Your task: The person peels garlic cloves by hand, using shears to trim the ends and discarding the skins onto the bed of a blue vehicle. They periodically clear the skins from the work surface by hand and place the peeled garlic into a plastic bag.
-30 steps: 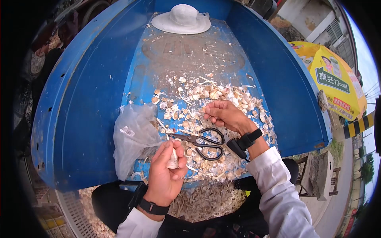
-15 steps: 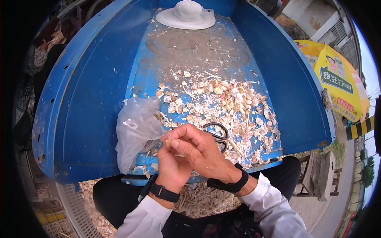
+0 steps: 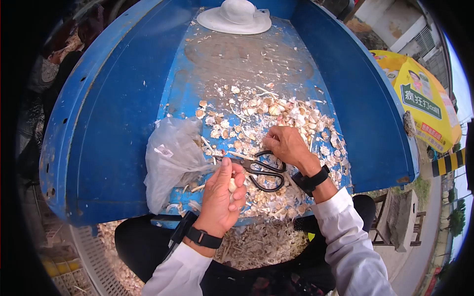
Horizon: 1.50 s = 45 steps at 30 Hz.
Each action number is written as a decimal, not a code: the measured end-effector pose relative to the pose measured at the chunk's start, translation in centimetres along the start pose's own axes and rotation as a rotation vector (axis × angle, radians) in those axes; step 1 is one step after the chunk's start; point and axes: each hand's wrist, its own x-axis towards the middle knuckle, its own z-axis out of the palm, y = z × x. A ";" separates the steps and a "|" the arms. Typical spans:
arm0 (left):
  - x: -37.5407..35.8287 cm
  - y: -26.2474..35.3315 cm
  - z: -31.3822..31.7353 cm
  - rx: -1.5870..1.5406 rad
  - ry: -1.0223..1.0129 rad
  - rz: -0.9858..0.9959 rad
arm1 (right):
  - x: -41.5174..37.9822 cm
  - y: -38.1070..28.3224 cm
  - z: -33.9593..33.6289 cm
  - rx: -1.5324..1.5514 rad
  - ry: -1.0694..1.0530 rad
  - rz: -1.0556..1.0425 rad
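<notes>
My left hand [image 3: 223, 195] is curled around a pale garlic clove [image 3: 232, 185], which shows between the fingers, the thumb pointing up. Farther right, my right hand [image 3: 291, 148] reaches down over the scattered garlic, its fingers bent and pressed together. Whatever its fingertips hold, if anything, is hidden. Black-handled scissors [image 3: 269, 173] lie among the scraps between the two hands. Garlic cloves [image 3: 276, 107] form a loose heap beyond my right hand, mixed with peelings and cut root ends. A cloudy plastic bag [image 3: 170, 158] sits to the left of my left hand.
High blue metal walls [image 3: 123, 98] flank the blue work surface. A white brimmed hat [image 3: 234, 19] rests at the far end. Peelings [image 3: 261, 246] are heaped below the near edge, between my legs. A white plastic crate [image 3: 96, 256] stands at lower left; a yellow umbrella [image 3: 419, 93] is outside right.
My hands were together over the near edge. The right has moved away, up and right to the garlic, uncovering the scissors. The left has turned, and the clove in it now shows.
</notes>
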 end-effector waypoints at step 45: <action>0.8 -0.2 -1.5 -0.178 -0.072 -0.088 | -7.2 -7.9 -4.0 1.306 -0.365 0.354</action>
